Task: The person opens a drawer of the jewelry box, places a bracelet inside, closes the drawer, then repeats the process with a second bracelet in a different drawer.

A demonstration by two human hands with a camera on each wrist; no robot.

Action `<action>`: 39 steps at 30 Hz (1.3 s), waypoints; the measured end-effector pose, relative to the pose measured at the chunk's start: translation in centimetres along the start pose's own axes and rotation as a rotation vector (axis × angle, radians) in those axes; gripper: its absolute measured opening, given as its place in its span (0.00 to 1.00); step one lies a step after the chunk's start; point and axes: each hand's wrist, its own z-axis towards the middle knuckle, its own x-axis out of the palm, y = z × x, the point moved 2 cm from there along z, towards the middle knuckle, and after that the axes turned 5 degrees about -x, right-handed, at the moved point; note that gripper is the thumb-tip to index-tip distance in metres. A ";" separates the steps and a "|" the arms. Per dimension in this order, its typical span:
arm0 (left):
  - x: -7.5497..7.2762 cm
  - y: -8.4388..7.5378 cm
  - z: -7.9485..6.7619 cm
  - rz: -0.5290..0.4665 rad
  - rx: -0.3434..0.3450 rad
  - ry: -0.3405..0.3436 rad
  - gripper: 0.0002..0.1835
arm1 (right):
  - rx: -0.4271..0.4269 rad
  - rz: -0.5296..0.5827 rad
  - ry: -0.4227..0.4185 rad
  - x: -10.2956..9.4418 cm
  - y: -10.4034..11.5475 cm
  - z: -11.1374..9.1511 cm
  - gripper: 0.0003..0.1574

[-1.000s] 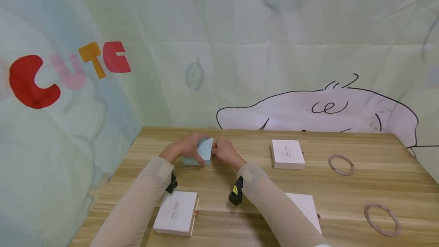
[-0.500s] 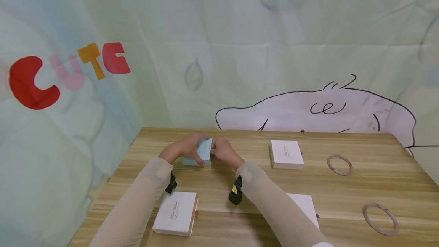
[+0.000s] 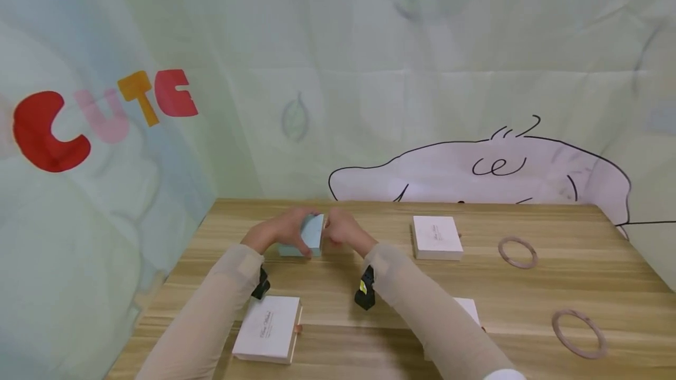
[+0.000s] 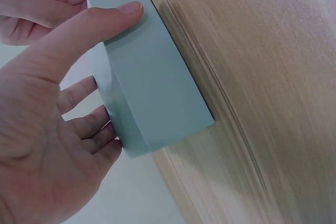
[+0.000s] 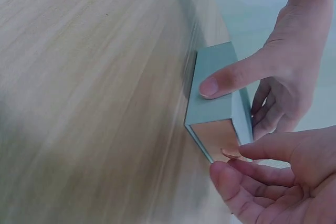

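A pale blue-green box point(image 3: 313, 234) lies near the back left of the wooden table, between the two hands. My left hand point(image 3: 287, 231) grips it from the left, thumb on the near side face and fingers across the top. In the right wrist view, the box's end shows a copper-coloured inner drawer point(image 5: 212, 136) with a small ribbon tab point(image 5: 229, 154). Thumb and fingertips of my right hand point(image 5: 281, 177) pinch at this tab. The drawer face sits about level with the sleeve's edge.
White boxes with ribbon tabs lie on the table point(image 3: 364, 345): one front left point(image 3: 268, 328), one back right point(image 3: 436, 237), and another point(image 3: 467, 308) mostly behind the right forearm. Two pinkish rings point(image 3: 501, 247) lie at the right. A printed cloth point(image 3: 253, 151) hangs behind.
Both hands stay at the blue-green box, which has hardly moved. The head view has shifted slightly, and the right forearm covers more of the front right white box.
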 end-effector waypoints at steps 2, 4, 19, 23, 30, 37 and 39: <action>0.0 -0.1 -0.1 0.000 0.011 -0.001 0.47 | 0.007 -0.024 0.007 -0.2 0.2 -0.1 0.16; -0.1 -0.1 -0.2 0.004 0.020 0.000 0.48 | 0.019 -0.043 0.015 -0.4 0.5 -0.3 0.15; -0.9 -1.2 -0.6 0.042 -0.024 0.047 0.55 | -0.070 -0.112 0.104 -3.1 1.6 -1.6 0.13; -0.9 -1.5 -0.6 0.033 0.004 0.047 0.55 | -0.100 -0.104 0.116 -3.8 1.7 -2.2 0.17; -0.9 -3.0 -1.1 -0.005 0.061 0.054 0.53 | -0.141 -0.153 0.101 -5.0 1.5 -3.7 0.10; -0.7 -5.0 -1.8 -0.007 0.058 0.069 0.52 | -0.181 -0.170 0.081 -6.5 1.6 -6.1 0.07; -0.6 -5.5 -1.9 0.008 0.054 0.071 0.52 | -0.181 -0.170 0.074 -6.9 1.7 -6.8 0.07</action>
